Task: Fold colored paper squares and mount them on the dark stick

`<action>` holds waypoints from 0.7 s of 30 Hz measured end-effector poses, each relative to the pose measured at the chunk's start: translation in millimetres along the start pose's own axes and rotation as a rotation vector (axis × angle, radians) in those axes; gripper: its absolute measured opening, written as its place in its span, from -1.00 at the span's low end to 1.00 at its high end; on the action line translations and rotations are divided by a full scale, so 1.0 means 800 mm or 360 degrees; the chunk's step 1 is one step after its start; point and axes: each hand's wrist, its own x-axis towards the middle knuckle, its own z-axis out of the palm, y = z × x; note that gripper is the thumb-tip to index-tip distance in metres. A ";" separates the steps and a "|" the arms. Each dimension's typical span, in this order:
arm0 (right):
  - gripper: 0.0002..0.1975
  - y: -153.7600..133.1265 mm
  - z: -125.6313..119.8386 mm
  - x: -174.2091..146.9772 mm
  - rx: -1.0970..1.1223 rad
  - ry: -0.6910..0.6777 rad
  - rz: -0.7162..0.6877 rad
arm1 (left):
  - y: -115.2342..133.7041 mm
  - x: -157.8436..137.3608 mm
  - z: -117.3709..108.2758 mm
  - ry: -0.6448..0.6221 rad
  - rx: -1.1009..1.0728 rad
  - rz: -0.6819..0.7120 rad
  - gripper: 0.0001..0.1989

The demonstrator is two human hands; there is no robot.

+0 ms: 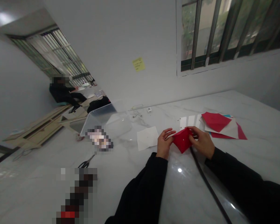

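Note:
A red sheet of paper (182, 141), its edges looking folded, is held up between my two hands above the marble-patterned table. My left hand (164, 143) pinches its left corner between thumb and fingers. On the other side, my right hand (202, 141) grips the right edge, with the thumb in front and the fingers partly hidden behind. A white sheet of paper (147, 138) lies flat just left of my left hand. Beyond my right hand rests a loose pile of red, white and blue paper (216, 122).
Scissors (85, 163) lie at the left, near a clear plastic bin (100, 118). A dark strap or cable (207, 183) runs from below the red paper toward me. Against the wall sits a small white box (149, 109). A person (63, 91) sits in the background.

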 end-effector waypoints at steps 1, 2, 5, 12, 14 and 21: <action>-0.65 0.003 -0.002 0.002 -0.0022 0.0066 0.0009 | 0.001 0.000 -0.001 0.0020 0.0034 0.0027 -0.55; -0.65 0.006 -0.004 0.004 -0.0050 0.0132 0.0016 | 0.002 0.000 -0.002 0.0040 0.0063 0.0056 -0.59; -0.69 0.017 -0.007 0.009 -0.0005 0.0266 0.0034 | 0.005 0.000 -0.003 0.0107 0.0148 0.0143 -0.71; -0.63 0.039 0.003 0.015 0.0773 0.0407 0.0288 | 0.014 -0.008 0.002 0.0020 0.0509 0.0266 -0.88; -0.57 0.041 0.003 0.016 0.0920 0.0407 0.0363 | 0.012 -0.009 0.003 0.0049 0.0573 0.0255 -0.97; -0.39 0.041 -0.001 0.020 0.1113 0.0304 0.0438 | 0.004 -0.003 -0.003 0.0039 0.0418 0.0076 -0.64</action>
